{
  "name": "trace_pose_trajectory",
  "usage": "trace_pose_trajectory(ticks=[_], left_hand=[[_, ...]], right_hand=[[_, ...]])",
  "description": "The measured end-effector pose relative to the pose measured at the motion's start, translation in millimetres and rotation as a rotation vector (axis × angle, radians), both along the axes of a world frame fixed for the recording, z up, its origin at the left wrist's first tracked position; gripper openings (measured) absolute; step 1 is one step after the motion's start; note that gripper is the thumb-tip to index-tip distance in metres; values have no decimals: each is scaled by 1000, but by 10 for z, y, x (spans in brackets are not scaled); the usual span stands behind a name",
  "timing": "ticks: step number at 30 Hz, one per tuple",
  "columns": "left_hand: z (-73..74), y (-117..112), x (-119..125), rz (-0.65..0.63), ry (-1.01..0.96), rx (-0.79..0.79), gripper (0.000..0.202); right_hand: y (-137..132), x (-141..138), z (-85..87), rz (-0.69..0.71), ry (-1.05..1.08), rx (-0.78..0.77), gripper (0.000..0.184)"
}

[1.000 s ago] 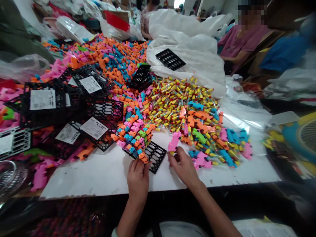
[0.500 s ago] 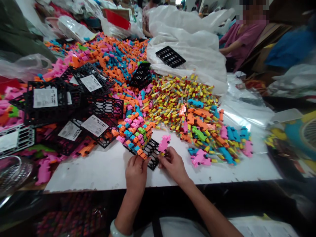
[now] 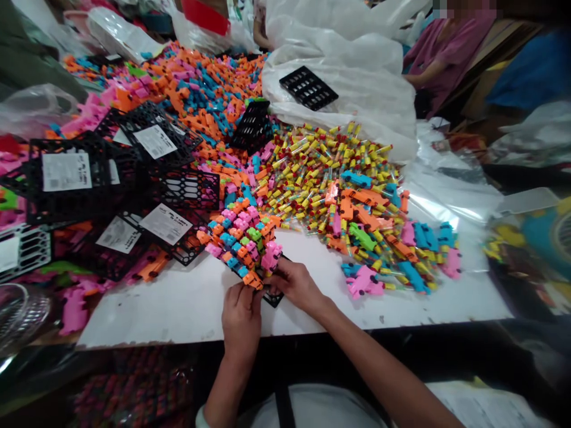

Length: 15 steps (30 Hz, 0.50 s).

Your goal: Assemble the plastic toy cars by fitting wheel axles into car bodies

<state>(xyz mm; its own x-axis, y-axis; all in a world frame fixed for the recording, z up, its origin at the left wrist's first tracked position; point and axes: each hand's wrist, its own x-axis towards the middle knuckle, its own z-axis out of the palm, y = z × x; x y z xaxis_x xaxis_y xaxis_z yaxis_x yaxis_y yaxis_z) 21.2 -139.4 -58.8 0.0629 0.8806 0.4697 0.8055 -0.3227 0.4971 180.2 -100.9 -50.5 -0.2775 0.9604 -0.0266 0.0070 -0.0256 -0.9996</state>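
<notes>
A black slotted rack (image 3: 273, 298) lies on the white tabletop, partly covered by rows of small toy cars (image 3: 241, 235) in pink, orange, blue and green. My left hand (image 3: 242, 306) has its fingers closed on the rack's near edge, beside an orange car (image 3: 252, 279). My right hand (image 3: 294, 284) pinches a pink toy car (image 3: 271, 255) from below, over the rack next to the last row. The lower end of that car is hidden by my fingers.
Yellow-capped clear tubes (image 3: 330, 172) are heaped behind the rack, with loose cars (image 3: 363, 238) on their right. Black racks with white labels (image 3: 167, 223) pile up at left. More cars (image 3: 200, 89) spread behind. A person in a pink top (image 3: 450, 53) sits far right.
My right hand has moved left with the pink car, from the rack's right side to against the rows of cars. My left hand stays at the near edge.
</notes>
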Motion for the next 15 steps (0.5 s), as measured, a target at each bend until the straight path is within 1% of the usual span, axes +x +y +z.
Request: trace_pose_trajectory(ticks=[3,4,6,9,12,14,15], left_hand=[[5,5,1,-5,-15,12,14],[4,6,1,-7,-15,17,14],[-1,8,-2,-5,-8,37,14],[-13,16,-11,5,7,53,15],[-25,36,-21,-11,-3,33,18],[-35,54,-23,-17,0,11,20],[-40,62,-22,-12,6,8,21]], right_hand=[[80,98,10,143,14,2,5],[119,124,30,190,-10,23,5],[203,144,93,245,-133,123,4],[275,93,190,288,-339,287,7],[220,51,243,256,-451,379,7],[105,134,281,151,-471,446,12],[27,229,313,73,-477,473,15]])
